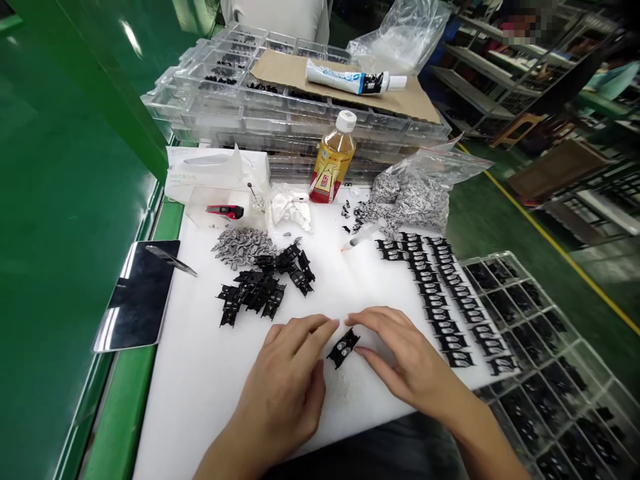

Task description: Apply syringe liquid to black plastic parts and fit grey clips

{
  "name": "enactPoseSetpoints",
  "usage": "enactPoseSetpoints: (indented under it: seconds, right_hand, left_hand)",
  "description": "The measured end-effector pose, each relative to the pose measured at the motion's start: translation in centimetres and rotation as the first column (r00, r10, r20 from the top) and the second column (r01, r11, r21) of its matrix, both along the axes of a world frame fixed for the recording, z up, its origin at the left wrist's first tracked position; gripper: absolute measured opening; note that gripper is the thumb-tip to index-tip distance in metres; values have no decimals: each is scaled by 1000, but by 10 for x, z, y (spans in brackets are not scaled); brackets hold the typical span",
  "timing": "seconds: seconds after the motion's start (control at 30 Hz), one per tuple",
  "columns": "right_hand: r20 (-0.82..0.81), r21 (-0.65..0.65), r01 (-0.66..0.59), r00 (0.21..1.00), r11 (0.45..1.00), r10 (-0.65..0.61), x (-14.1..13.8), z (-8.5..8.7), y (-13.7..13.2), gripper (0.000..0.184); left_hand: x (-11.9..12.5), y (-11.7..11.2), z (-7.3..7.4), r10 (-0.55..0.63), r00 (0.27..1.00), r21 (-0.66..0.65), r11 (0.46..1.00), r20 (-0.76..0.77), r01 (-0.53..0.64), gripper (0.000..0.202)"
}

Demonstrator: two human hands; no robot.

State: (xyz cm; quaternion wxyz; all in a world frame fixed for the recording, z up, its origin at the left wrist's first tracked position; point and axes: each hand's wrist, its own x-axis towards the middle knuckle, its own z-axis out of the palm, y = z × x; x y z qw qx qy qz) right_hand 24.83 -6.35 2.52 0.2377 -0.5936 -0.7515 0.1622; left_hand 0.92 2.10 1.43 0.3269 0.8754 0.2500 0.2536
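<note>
Both hands lie open, their grips wide and holding nothing that shows, with the left hand (pixel 283 380) and right hand (pixel 410 353) on either side of a small black plastic part (pixel 344 348) on the white worktop (pixel 190 400). The fingertips come just beside it; whether they touch is hard to tell. Beyond that part sits a heap of matching black parts (pixel 257 293), and to its right run loose rows of black parts (pixel 440 327). A careless sweep of the right hand could knock those rows out of line.

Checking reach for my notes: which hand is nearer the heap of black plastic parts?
Left. The left hand lies below the heap, not touching it; the right hand is farther off, to the right of it.
</note>
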Motion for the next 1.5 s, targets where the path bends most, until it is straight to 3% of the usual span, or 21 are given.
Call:
enactPoseSetpoints:
  seconds: [0.07, 0.17, 0.33, 0.5, 0.83, 1.27, 1.5]
  right_hand:
    - [26, 19, -8, 1000, 1000, 8, 1, -2, -1, 46]
    - [73, 55, -36, 997, 998, 32, 0, -2, -5, 39]
    - [154, 103, -83, 986, 991, 66, -7, -2, -9, 42]
    - [203, 126, -109, 976, 986, 82, -7, -3, -7, 40]
    - [176, 202, -110, 982, 973, 75, -6, -7, -6, 38]
    - [151, 193, -132, 983, 972, 103, -6, -7, -5, 36]
    - [-3, 195, -77, 997, 978, 79, -1, -18, -7, 43]
  left_hand:
    - [0, -1, 1, 13, 1000, -4, 1000, 27, -13, 40]
    - [1, -4, -2, 6, 1000, 102, 995, 18, -7, 19]
    - [3, -6, -10, -10, 1000, 213, 977, 4, 9, 25]
    - [4, -6, -8, -19, 999, 314, 949, -39, 30, 24]
    - [6, -5, -9, -27, 1000, 345, 938, -11, 29, 26]
    - [6, -8, -9, -43, 998, 355, 933, -39, 55, 25]
    - [3, -6, -13, -31, 999, 316, 948, 11, 26, 28]
